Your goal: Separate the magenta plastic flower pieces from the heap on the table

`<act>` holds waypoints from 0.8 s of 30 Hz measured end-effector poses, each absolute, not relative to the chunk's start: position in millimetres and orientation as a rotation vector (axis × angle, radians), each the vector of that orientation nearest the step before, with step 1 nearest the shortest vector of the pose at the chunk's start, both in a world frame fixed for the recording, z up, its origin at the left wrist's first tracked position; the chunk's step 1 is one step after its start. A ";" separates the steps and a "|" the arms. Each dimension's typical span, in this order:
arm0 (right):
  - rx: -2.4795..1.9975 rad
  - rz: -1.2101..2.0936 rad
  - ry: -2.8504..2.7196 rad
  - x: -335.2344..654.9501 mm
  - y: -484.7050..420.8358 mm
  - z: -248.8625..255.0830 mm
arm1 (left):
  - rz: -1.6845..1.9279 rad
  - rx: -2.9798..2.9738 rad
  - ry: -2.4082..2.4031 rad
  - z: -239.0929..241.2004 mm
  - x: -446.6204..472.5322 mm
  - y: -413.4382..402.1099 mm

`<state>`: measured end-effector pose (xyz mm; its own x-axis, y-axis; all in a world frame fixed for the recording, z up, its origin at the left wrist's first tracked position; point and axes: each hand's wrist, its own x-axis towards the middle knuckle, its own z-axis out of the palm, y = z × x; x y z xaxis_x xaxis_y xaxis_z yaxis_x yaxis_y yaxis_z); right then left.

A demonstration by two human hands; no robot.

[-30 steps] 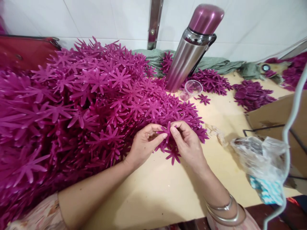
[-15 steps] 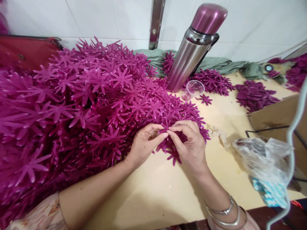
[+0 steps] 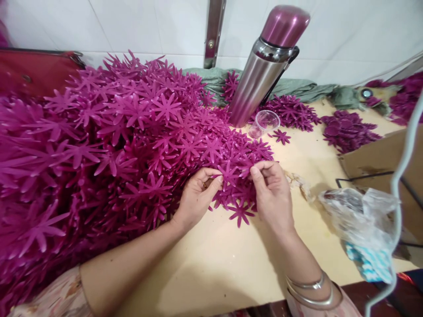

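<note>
A large heap of magenta star-shaped flower pieces covers the left half of the pale wooden table. At the heap's near right edge, my left hand pinches one side of a flat flower piece between thumb and fingers. My right hand pinches flower pieces on the other side, fingers curled. A loose flower lies on the table just below and between both hands.
A steel flask with a magenta cap leans at the back, a clear plastic cup beside it. Smaller flower piles lie at the back right. A crumpled plastic bag and cardboard box sit right. A red bag is back left.
My hands have drawn apart: the right hand shifted right, away from the left thumb, and a flat flower piece now shows between them.
</note>
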<state>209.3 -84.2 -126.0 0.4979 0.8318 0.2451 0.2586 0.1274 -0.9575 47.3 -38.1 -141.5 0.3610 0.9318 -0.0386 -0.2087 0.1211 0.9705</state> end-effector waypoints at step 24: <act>-1.580 -0.153 -1.302 214.5 -84.4 -120.7 | 0.990 1.054 0.741 -145.8 47.1 -36.7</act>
